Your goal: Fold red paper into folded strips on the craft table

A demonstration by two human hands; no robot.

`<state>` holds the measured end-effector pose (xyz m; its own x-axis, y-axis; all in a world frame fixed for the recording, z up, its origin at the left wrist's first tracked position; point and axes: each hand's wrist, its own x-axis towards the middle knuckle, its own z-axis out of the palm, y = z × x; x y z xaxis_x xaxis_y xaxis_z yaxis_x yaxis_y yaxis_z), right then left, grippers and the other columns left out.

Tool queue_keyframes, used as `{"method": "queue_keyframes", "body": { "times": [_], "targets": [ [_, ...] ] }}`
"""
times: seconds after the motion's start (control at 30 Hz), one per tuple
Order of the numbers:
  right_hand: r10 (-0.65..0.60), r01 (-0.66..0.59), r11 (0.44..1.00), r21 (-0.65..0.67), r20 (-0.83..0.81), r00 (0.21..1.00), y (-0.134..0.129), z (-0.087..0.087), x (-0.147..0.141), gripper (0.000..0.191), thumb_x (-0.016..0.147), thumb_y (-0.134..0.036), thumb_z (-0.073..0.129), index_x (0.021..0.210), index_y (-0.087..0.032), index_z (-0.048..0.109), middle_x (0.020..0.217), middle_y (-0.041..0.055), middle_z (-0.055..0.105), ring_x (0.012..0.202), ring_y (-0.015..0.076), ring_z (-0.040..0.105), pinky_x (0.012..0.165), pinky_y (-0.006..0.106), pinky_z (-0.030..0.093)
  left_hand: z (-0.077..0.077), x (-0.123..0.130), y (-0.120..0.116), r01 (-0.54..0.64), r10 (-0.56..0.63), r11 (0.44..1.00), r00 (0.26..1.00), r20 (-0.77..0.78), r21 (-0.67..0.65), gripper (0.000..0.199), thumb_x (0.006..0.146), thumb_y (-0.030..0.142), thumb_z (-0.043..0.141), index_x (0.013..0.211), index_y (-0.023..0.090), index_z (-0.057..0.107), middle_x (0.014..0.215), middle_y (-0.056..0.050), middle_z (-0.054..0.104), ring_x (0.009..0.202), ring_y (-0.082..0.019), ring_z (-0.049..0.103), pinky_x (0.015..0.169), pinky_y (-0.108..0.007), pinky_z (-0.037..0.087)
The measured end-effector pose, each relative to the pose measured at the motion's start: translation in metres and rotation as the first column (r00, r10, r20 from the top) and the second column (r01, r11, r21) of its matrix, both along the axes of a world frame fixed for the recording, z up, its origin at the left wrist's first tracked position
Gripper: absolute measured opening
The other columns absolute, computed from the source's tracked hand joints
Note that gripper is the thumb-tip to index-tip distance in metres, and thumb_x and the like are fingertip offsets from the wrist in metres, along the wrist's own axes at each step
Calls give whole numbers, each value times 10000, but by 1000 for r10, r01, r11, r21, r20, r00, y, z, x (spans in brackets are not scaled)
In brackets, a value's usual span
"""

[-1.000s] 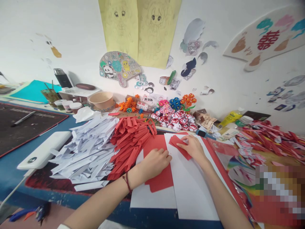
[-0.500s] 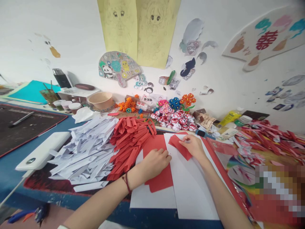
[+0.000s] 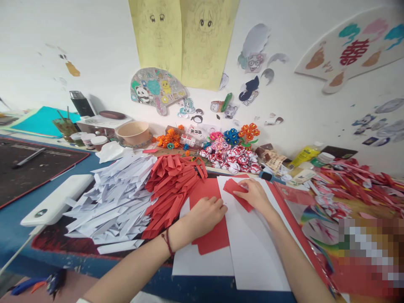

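Note:
My right hand point(image 3: 255, 194) rests on a small stack of red paper slips point(image 3: 235, 190), thumb and fingers closed on its right side. The stack lies tilted on long white paper sheets point(image 3: 252, 248). To its left, my left hand point(image 3: 206, 215) hovers or rests over a larger red paper sheet point(image 3: 214, 237), fingers curled together; what they hold, if anything, is hidden. Beside that hand is a heap of folded red paper strips point(image 3: 170, 185). A heap of folded white paper strips point(image 3: 113, 202) lies further left.
A white power bank point(image 3: 58, 198) with a cable lies at the left. Behind are a beige bowl point(image 3: 133, 132), red-and-white paper balls point(image 3: 236, 160) and orange flowers point(image 3: 249, 134). Red and pink strips point(image 3: 362, 181) spread over the right side. Pliers point(image 3: 38, 284) lie low at the left.
My right hand has shifted slightly left over the small red stack, its fingers now lying further across it. The left hand stays in place.

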<state>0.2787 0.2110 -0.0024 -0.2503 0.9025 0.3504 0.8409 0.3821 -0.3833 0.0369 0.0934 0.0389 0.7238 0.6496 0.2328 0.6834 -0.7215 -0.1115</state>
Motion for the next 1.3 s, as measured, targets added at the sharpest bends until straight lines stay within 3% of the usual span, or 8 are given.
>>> {"method": "queue_keyframes", "body": {
  "times": [0.5,0.63,0.73,0.83,0.97,1.1,1.2,1.3],
  "targets": [
    [7,-6,1000,8,-113,994,-4,8,-5,170,705,-346,679,721,-199,594,789,45,655,754,222,594,688,336,428,1,0,-2,-10,10,1000,1000,-13,-22,136,892,100,408,963,167,503,902,-66,551,801,-218,533,648,-331,427],
    [-6,-18,997,-69,-336,942,-13,28,-12,230,774,-415,624,741,-194,674,782,58,689,739,222,612,690,340,440,4,2,-3,-43,42,999,999,-8,-34,140,890,100,406,955,167,511,891,-63,572,804,-222,559,648,-328,431],
    [60,-168,977,-131,-586,808,-23,44,-21,262,814,-429,599,822,-184,691,904,66,695,842,215,620,732,315,456,9,6,-3,-158,163,985,984,67,-73,169,928,188,397,1061,164,498,888,-64,601,804,-222,594,661,-319,443],
    [36,-224,961,-163,-728,685,-34,52,-33,261,780,-431,660,828,-175,681,811,40,669,705,161,596,625,265,443,16,7,-1,-302,335,939,910,244,-166,427,927,367,444,1294,168,354,1002,-90,628,850,-234,633,666,-303,460],
    [-40,-369,880,-299,-820,571,-46,55,-47,291,776,-456,673,839,-176,626,528,-39,531,427,95,445,436,236,331,17,4,5,-343,500,861,706,501,-375,578,906,422,464,1378,187,228,1077,-85,635,788,-200,663,635,-273,465],
    [-50,-497,797,-342,-858,511,-52,58,-52,294,783,-462,663,813,-187,562,645,11,620,494,126,553,453,242,371,10,-2,16,-270,490,868,607,626,-418,239,881,351,496,1048,190,555,865,-26,649,709,-157,615,591,-236,412],
    [-26,-525,777,-348,-850,526,-52,60,-51,279,776,-442,670,784,-189,554,656,10,613,523,129,560,490,253,405,10,-4,21,-272,479,876,577,661,-398,213,888,307,468,764,169,572,658,8,580,600,-124,530,544,-218,342],
    [27,-535,773,-341,-825,564,-52,62,-49,260,775,-418,671,735,-182,567,627,-1,586,548,129,545,539,266,429,16,-7,22,-261,460,888,516,722,-379,217,898,302,459,784,162,578,693,5,603,607,-109,519,557,-208,338]
  ]
}}
